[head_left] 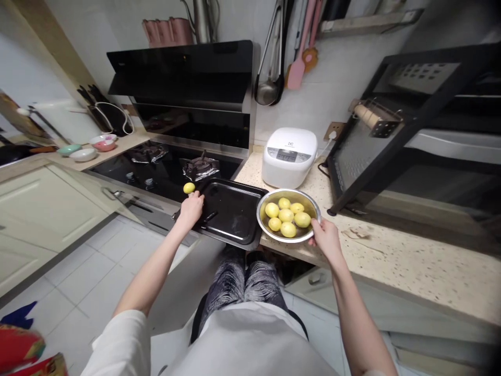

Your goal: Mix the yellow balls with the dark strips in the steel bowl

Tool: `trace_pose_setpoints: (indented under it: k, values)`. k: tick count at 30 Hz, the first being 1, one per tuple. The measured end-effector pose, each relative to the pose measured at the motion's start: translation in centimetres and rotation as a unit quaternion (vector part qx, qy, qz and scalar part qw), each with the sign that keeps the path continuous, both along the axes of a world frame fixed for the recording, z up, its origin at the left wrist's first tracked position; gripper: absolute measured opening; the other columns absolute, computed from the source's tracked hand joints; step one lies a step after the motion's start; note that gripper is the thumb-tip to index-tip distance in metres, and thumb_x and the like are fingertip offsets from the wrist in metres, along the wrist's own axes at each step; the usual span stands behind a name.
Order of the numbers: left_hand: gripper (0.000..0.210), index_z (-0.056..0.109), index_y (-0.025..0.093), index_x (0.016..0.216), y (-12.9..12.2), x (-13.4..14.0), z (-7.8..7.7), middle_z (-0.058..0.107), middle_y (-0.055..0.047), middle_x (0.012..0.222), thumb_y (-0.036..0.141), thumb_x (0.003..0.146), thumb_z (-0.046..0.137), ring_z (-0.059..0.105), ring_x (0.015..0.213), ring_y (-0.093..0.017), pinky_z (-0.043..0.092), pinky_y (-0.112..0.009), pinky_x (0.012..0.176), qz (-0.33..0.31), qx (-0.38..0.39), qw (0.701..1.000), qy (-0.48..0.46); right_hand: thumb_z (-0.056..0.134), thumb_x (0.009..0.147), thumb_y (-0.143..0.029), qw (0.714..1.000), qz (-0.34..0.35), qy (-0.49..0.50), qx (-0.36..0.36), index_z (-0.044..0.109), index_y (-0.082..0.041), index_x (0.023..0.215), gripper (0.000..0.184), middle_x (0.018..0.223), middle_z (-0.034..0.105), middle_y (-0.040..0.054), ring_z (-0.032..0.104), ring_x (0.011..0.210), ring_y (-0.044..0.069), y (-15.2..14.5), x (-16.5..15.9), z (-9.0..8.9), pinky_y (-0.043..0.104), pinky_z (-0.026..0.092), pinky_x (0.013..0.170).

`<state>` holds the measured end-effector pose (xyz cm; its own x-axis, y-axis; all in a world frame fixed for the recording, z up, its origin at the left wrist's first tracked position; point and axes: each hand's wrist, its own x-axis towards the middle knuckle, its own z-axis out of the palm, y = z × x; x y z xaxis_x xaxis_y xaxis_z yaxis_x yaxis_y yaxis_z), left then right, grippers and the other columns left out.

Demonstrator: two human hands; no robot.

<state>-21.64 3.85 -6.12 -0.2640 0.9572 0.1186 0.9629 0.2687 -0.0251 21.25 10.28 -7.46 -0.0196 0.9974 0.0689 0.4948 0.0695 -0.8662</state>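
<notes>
My right hand (327, 237) grips the rim of a metal bowl (288, 240) at its right side, thumb on top. Several yellow lemons (286, 215) sit inside the bowl. My left hand (191, 209) reaches over the left part of a black baking tray (235, 209), back of the hand up and fingers curled. A single lemon (189, 188) shows right at its fingertips; the far fingers are partly hidden. On the tray, close to my left hand, lies a short dark piece (210, 216) whose kind I cannot make out.
A white rice cooker (289, 156) stands behind the bowl, plugged into the wall. Left of it is a black gas stove (164, 167) with foil-wrapped burners. A dark rack (376, 130) rises at the right. Small bowls (83, 155) sit on the far left counter.
</notes>
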Motion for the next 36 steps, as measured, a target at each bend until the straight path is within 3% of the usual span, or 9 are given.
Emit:
trace_pose_setpoints:
  k: [3, 7, 12, 15, 19, 25, 29, 33, 36]
  values:
    - [0.039, 0.061, 0.016, 0.138, 0.6, 2.8, -0.1, 0.058, -0.018, 0.139, 0.027, 0.101, 0.054, 0.058, 0.131, -0.033, 0.05, -0.048, 0.113, -0.089, 0.111, 0.982, -0.121, 0.042, 0.09, -0.042, 0.994, 0.022, -0.074, 0.08, 0.062, -0.02, 0.075, 0.033, 0.041, 0.054, -0.0001, 0.056, 0.042, 0.018, 0.7, -2.0, 2.9, 0.028, 0.042, 0.055]
    - [0.057, 0.046, 0.023, 0.154, 1.9, 9.4, -0.8, 0.046, -0.016, 0.156, 0.048, 0.103, 0.054, 0.047, 0.147, -0.03, 0.043, -0.048, 0.121, -0.198, 0.214, 0.887, -0.358, 0.042, 0.093, -0.029, 0.961, 0.02, -0.228, 0.156, 0.072, -0.014, 0.087, 0.034, 0.06, 0.068, 0.0079, 0.062, 0.058, 0.021, 1.9, -6.0, 5.9, 0.029, 0.037, 0.062]
    - [0.074, 0.037, 0.023, 0.16, 4.8, 15.2, -1.6, 0.035, -0.018, 0.163, 0.055, 0.097, 0.062, 0.037, 0.155, -0.032, 0.033, -0.052, 0.128, -0.178, 0.251, 0.817, -0.488, 0.042, 0.102, -0.027, 0.919, 0.034, -0.347, 0.187, 0.074, -0.011, 0.121, 0.04, 0.089, 0.079, 0.0164, 0.07, 0.075, 0.024, 2.0, -11.0, 7.5, 0.028, 0.037, 0.065]
    - [0.082, 0.035, 0.021, 0.16, 6.2, 16.2, -1.7, 0.031, -0.02, 0.165, 0.05, 0.092, 0.071, 0.031, 0.158, -0.034, 0.027, -0.052, 0.131, -0.148, 0.285, 0.801, -0.505, 0.043, 0.105, -0.027, 0.897, 0.059, -0.387, 0.206, 0.062, -0.009, 0.143, 0.046, 0.093, 0.08, 0.0169, 0.073, 0.08, 0.025, 1.4, -13.0, 7.9, 0.028, 0.042, 0.069]
    - [0.077, 0.039, 0.02, 0.158, 7.1, 16.4, -2.2, 0.032, -0.02, 0.164, 0.038, 0.09, 0.07, 0.031, 0.159, -0.034, 0.025, -0.051, 0.132, -0.115, 0.331, 0.78, -0.518, 0.043, 0.106, -0.026, 0.87, 0.082, -0.432, 0.224, 0.051, -0.012, 0.156, 0.052, 0.091, 0.08, 0.0148, 0.075, 0.08, 0.024, 0.7, -14.8, 7.6, 0.027, 0.047, 0.07]
    - [0.082, 0.037, 0.024, 0.158, 7.1, 15.9, -3.0, 0.03, -0.016, 0.165, 0.028, 0.084, 0.072, 0.033, 0.158, -0.032, 0.029, -0.047, 0.131, -0.085, 0.376, 0.764, -0.518, 0.044, 0.107, -0.026, 0.843, 0.102, -0.453, 0.272, 0.042, -0.011, 0.161, 0.057, 0.077, 0.077, 0.0114, 0.073, 0.07, 0.021, 0.9, -16.0, 6.0, 0.025, 0.046, 0.064]
    - [0.09, 0.035, 0.026, 0.159, 7.2, 15.3, -3.7, 0.034, -0.015, 0.162, 0.018, 0.077, 0.073, 0.04, 0.154, -0.031, 0.031, -0.044, 0.13, -0.057, 0.373, 0.767, -0.519, 0.041, 0.103, -0.016, 0.812, 0.13, -0.457, 0.339, 0.037, -0.008, 0.163, 0.061, 0.073, 0.074, 0.0095, 0.068, 0.062, 0.018, 1.3, -16.1, 4.4, 0.025, 0.043, 0.058]
    - [0.081, 0.046, 0.023, 0.15, 7.2, 14.8, -4.2, 0.043, -0.015, 0.154, 0.018, 0.074, 0.075, 0.049, 0.146, -0.031, 0.038, -0.045, 0.125, -0.029, 0.339, 0.79, -0.51, 0.041, 0.098, -0.008, 0.788, 0.154, -0.459, 0.379, 0.026, -0.008, 0.167, 0.071, 0.071, 0.073, 0.0064, 0.065, 0.059, 0.016, 1.8, -16.1, 3.2, 0.025, 0.042, 0.056]
    - [0.069, 0.056, 0.023, 0.141, 6.9, 14.4, -4.2, 0.05, -0.014, 0.148, 0.022, 0.075, 0.077, 0.053, 0.141, -0.032, 0.041, -0.048, 0.122, -0.025, 0.315, 0.816, -0.484, 0.044, 0.097, -0.007, 0.79, 0.159, -0.451, 0.383, 0.023, -0.009, 0.168, 0.074, 0.072, 0.073, 0.0054, 0.065, 0.059, 0.016, 2.1, -15.9, 3.0, 0.025, 0.041, 0.056]
